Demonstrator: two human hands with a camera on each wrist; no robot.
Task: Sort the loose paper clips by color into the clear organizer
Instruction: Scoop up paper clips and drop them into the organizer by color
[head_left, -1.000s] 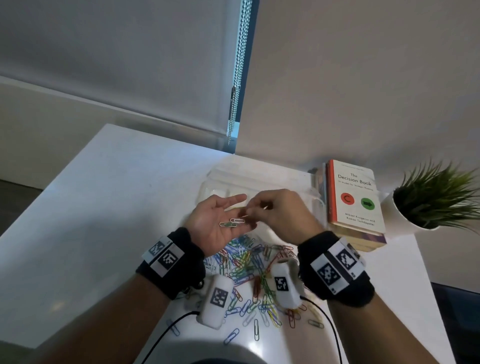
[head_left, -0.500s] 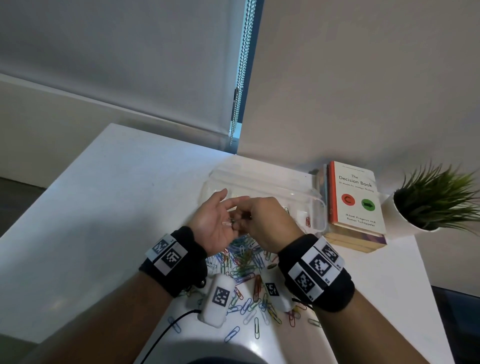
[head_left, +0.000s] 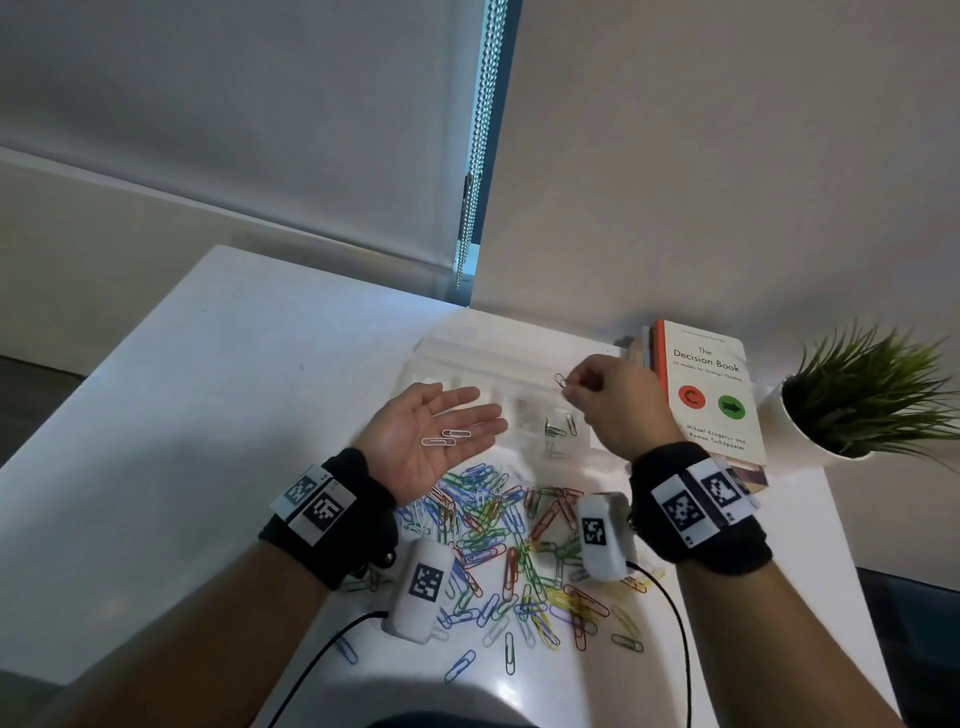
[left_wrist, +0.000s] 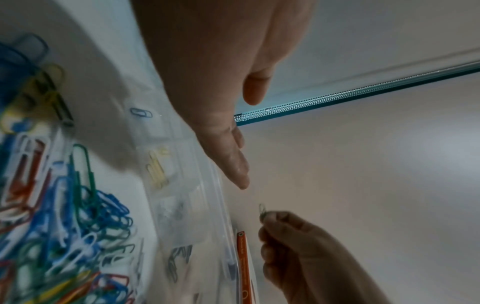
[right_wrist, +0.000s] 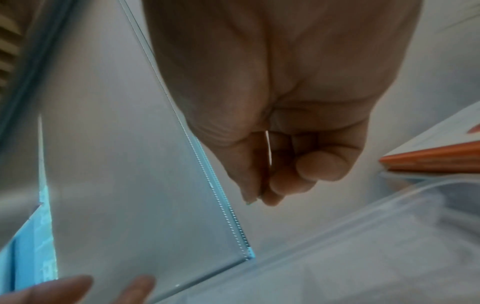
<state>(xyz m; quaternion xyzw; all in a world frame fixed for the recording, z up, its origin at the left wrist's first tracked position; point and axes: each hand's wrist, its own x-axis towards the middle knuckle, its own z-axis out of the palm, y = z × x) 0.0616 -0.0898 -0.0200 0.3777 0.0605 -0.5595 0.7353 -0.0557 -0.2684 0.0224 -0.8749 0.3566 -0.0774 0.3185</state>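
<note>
My left hand (head_left: 431, 436) lies palm up with straight fingers over the near edge of the clear organizer (head_left: 467, 358). Two white paper clips (head_left: 447, 438) rest on its palm. My right hand (head_left: 613, 400) hovers above the organizer's right end and pinches a dark green paper clip (head_left: 560, 381) between thumb and forefinger; the same green paper clip (left_wrist: 261, 209) sticks up from its fingers in the left wrist view. A heap of mixed coloured paper clips (head_left: 519, 540) lies on the white table in front of the organizer. Some compartments hold sorted clips: green clips (head_left: 558, 428), yellow clips (left_wrist: 157, 172).
A stack of books (head_left: 706, 389) topped by an orange and white one stands right of the organizer. Beyond that sits a potted plant (head_left: 857, 400). A blind chain (head_left: 478, 156) hangs at the back wall. The white table (head_left: 208, 389) stretches out to the left.
My right hand took the green clip from my left palm and moved right, over the organizer's right end. My left hand opened flat, with two white clips left on it.
</note>
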